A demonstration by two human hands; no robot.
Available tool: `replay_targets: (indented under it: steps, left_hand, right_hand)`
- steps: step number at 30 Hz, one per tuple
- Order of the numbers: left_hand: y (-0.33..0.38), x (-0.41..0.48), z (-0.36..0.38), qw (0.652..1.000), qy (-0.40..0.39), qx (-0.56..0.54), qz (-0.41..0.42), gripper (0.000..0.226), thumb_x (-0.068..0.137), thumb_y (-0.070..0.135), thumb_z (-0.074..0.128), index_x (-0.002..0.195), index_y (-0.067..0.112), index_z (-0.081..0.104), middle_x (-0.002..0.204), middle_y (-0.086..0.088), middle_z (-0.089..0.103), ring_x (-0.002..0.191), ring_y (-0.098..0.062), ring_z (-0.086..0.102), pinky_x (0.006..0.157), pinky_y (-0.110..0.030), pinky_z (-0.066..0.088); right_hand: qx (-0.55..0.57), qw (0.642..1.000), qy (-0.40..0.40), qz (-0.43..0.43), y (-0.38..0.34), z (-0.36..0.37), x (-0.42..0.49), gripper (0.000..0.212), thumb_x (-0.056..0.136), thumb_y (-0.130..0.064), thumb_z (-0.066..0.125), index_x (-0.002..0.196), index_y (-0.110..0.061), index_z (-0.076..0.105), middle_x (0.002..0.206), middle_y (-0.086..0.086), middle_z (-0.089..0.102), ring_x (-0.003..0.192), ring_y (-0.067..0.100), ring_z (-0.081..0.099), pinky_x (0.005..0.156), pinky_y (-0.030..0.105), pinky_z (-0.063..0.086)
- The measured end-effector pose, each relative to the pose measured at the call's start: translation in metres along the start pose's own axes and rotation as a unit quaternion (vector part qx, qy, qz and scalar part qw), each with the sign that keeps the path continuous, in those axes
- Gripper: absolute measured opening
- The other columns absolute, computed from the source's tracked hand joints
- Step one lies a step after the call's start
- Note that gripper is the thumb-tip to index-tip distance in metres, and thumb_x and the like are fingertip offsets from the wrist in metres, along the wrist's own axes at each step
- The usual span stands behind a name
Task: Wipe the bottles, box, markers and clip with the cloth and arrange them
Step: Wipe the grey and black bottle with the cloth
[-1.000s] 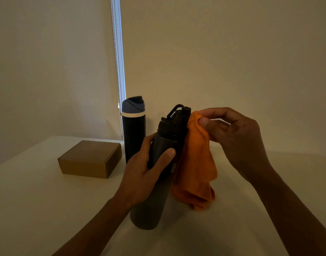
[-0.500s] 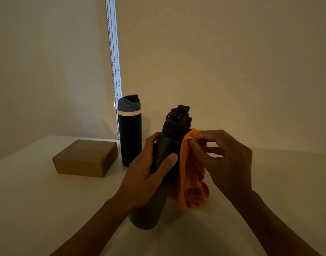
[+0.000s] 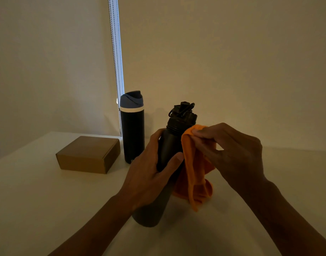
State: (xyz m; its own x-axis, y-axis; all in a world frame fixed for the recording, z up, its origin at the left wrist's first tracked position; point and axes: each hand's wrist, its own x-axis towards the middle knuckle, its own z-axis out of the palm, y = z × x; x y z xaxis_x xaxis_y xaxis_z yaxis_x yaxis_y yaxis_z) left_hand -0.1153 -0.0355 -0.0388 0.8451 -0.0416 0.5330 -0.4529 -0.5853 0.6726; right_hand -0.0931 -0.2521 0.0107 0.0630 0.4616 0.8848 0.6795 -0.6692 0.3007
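Head view: left hand [image 3: 151,174] wraps the tilted bottle [image 3: 170,145] mid-body, its base on the tabletop [image 3: 47,200]; right hand [image 3: 232,150] pinches the cloth [image 3: 193,163] against the bottle's right shoulder, below the cap.

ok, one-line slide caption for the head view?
Left hand grips the black-capped bottle while the right hand pinches the orange cloth against it, just below the cap.

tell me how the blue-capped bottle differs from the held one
The dark cylindrical bottle with the blue cap stands upright, untouched, on the white table; the dark grey bottle with the black loop lid leans, gripped by the left hand. The orange cloth in the right hand touches the grey bottle, not the blue-capped one. Both are dark, tall and capped.
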Motion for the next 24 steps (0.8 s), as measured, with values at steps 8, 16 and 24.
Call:
replay_targets:
  steps: [8,16,24]
  left_hand:
    - [-0.004,-0.002,-0.001,1.000,0.010,0.001,0.010,0.066,0.083,0.084,0.040,0.137,0.066,0.007,0.117,0.038,0.044,0.100,0.021,0.052,0.078,-0.003,0.041]
    - [-0.002,-0.003,0.001,0.988,0.013,-0.144,-0.052,0.048,0.081,0.079,0.049,0.125,0.069,0.031,0.112,0.029,0.061,0.102,0.002,0.065,0.088,-0.028,0.057]
    - [0.013,0.005,-0.008,0.900,0.071,-0.379,-0.204,0.055,0.085,0.064,0.055,0.129,0.030,0.056,0.112,-0.006,0.073,0.095,-0.023,0.075,0.076,-0.042,0.062]
  right_hand:
    - [0.041,0.998,0.004,0.055,-0.009,0.003,0.004,0.023,0.092,-0.026,0.075,0.105,-0.007,0.074,0.096,0.005,0.071,0.082,0.016,0.067,0.069,0.031,0.057]
    - [0.191,0.934,0.022,0.300,-0.005,0.004,-0.031,0.018,0.090,-0.019,0.072,0.107,-0.022,0.069,0.101,-0.018,0.069,0.093,-0.002,0.068,0.077,0.009,0.053]
    - [0.315,0.820,0.018,0.478,-0.022,-0.008,-0.066,0.017,0.099,-0.011,0.054,0.104,-0.028,0.056,0.086,-0.016,0.067,0.076,0.001,0.067,0.062,0.010,0.051]
